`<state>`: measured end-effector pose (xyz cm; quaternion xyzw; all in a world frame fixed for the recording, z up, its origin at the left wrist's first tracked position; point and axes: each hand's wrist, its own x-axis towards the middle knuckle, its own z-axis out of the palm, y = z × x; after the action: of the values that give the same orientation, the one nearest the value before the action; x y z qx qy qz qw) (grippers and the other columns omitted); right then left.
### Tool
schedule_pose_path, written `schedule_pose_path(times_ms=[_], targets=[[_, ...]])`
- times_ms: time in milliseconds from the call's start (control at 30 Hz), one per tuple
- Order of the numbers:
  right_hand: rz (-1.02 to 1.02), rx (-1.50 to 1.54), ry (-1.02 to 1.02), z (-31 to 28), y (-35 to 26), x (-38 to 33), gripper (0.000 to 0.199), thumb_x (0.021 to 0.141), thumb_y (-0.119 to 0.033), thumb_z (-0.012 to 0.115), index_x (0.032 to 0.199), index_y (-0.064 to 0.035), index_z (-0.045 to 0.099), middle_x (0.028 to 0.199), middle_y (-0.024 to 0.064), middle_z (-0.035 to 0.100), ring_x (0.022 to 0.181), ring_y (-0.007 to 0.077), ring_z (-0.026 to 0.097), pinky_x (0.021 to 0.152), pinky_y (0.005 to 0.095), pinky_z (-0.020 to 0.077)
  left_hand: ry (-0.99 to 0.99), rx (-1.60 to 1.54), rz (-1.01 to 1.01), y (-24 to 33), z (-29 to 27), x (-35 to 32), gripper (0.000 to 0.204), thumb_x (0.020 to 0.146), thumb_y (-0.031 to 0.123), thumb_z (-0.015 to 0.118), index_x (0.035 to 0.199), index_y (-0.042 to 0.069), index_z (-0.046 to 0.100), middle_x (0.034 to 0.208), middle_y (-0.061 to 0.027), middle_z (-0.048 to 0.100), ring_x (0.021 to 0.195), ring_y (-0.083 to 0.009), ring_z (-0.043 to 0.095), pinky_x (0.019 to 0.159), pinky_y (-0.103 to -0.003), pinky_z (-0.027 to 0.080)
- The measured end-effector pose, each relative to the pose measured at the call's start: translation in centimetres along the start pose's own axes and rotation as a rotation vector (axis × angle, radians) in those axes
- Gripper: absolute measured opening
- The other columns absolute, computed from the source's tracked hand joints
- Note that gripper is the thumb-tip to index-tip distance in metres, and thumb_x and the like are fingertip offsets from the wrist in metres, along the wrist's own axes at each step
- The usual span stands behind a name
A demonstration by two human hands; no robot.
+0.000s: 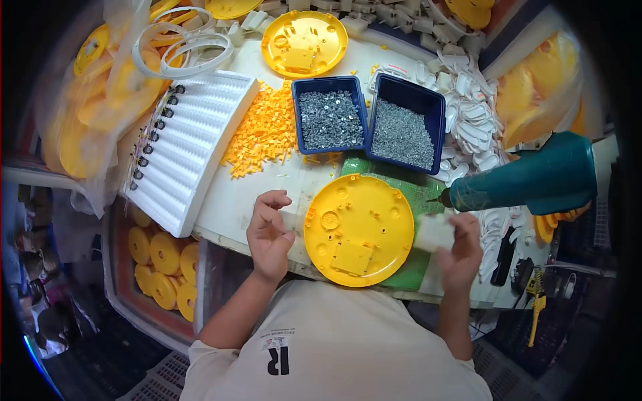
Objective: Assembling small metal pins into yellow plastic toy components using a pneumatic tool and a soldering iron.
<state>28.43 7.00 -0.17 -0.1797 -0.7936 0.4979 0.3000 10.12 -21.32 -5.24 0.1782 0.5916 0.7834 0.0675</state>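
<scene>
A round yellow plastic cover (394, 234), its inner side up with posts and a square box section, lies at the table's front edge, partly on a green mat. Beside its left rim is my left hand (269, 237), thumb and forefinger brought together; whatever they pinch, if anything, is too small to make out. On the other side, my right hand (461, 250) grips a white block-shaped plastic piece (435, 232), blurred by motion, just off the cover's right rim. A teal power screwdriver (528, 174) hangs above that hand, its bit pointing left.
Two blue bins of small metal parts (331, 120) and screws (404, 137) stand behind the cover. Left of them are loose yellow pieces (264, 127) and a white ribbed tray (190, 147). Another yellow cover (304, 43) lies farther back. White plastic parts (468, 113) heap at right.
</scene>
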Motion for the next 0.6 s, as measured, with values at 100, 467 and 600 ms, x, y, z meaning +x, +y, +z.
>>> schedule_pose_path(times_ms=[100, 467, 600], targets=[[-0.116, -0.171, -0.14, 2.5, -1.9, -1.9, 0.05, 0.071, -0.01, 0.077, 0.119, 0.0006, 0.07, 0.116, 0.0156, 0.055, 0.107, 0.0292, 0.059, 0.096, 0.0381, 0.0497, -0.001, 0.061, 0.036, 0.6, 0.6, -0.1, 0.024, 0.068, -0.006, 0.059, 0.083, 0.01, 0.051, 0.125, -0.0138, 0.057, 0.131, -0.0319, 0.048, 0.121, -0.05, 0.029], [-0.104, -0.279, -0.377, 4.7, -3.5, 0.2, 0.037, 0.082, -0.013, 0.077, 0.116, 0.0009, 0.072, 0.113, 0.016, 0.061, 0.108, 0.0325, 0.06, 0.098, 0.0403, 0.0479, -0.136, 0.192, 0.197, 0.6, -0.6, -0.6, 0.016, 0.065, -0.003, 0.058, 0.076, 0.008, 0.059, 0.121, -0.0129, 0.065, 0.131, -0.0344, 0.048, 0.118, -0.052, 0.032], [0.087, -0.307, -0.453, 5.2, -3.9, 1.1, 0.023, 0.089, -0.013, 0.075, 0.107, 0.0007, 0.075, 0.103, 0.0136, 0.066, 0.105, 0.0289, 0.061, 0.092, 0.0385, 0.0482, -0.176, 0.287, 0.181, 0.6, 0.2, -0.6, 0.019, 0.071, -0.004, 0.056, 0.084, 0.007, 0.064, 0.121, -0.0132, 0.065, 0.13, -0.035, 0.049, 0.117, -0.051, 0.035]])
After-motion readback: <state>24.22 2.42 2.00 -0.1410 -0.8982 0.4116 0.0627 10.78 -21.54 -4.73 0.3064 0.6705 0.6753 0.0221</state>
